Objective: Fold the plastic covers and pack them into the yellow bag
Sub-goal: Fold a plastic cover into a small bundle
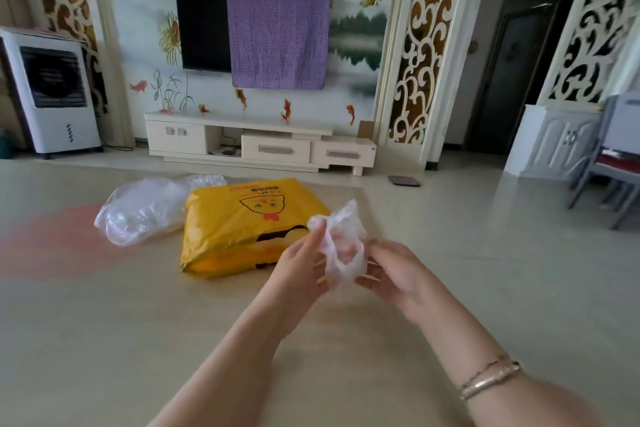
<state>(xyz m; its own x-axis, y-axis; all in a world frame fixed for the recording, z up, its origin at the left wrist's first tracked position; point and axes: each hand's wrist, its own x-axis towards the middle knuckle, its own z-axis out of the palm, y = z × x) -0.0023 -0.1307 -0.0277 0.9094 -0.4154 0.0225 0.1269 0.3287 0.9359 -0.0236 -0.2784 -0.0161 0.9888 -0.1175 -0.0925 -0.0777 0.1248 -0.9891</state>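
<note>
Both hands hold one crumpled clear plastic cover point(343, 246) in the air between them, its long axis roughly upright with the bunched top pointing up. The left hand point(304, 267) pinches its upper edge; the right hand point(394, 270) curls its grip around the lower part. Just beyond the left hand, the yellow bag point(242, 225) lies flat on the floor point(104, 322), and farther left past it sits a loose pile of plastic covers point(145, 211).

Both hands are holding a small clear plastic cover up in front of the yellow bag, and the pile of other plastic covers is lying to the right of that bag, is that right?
Not quite. The head view shows the pile of plastic covers lying left of the yellow bag, not right. The rest stands: the left hand and right hand both hold the small plastic cover up before the bag.
</note>
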